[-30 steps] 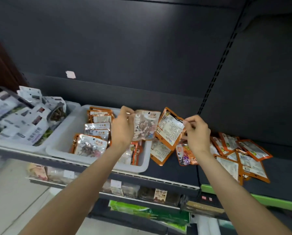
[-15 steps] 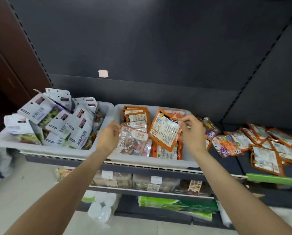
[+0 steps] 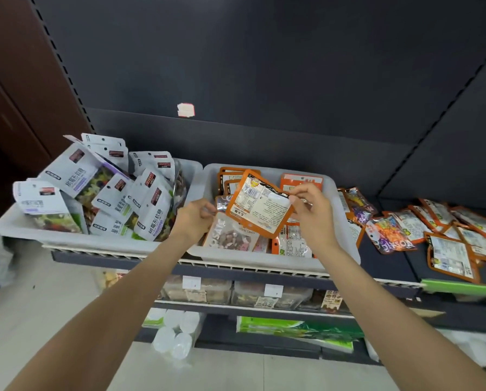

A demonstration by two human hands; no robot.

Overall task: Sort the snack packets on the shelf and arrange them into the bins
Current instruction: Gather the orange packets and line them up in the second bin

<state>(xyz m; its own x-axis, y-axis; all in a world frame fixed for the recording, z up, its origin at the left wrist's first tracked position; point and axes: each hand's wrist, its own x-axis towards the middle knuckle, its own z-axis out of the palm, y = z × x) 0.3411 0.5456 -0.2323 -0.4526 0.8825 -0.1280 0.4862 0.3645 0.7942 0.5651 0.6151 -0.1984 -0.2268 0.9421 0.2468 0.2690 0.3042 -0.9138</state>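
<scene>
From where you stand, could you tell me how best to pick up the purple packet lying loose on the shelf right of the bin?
Pinch the purple packet by its near bottom edge, coming from the front: it lies flat, and neighbouring orange packets crowd its right side.

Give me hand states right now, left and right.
Left hand: pinching the stone candy packet.
Right hand: pinching the orange packet above the right bin.
</scene>
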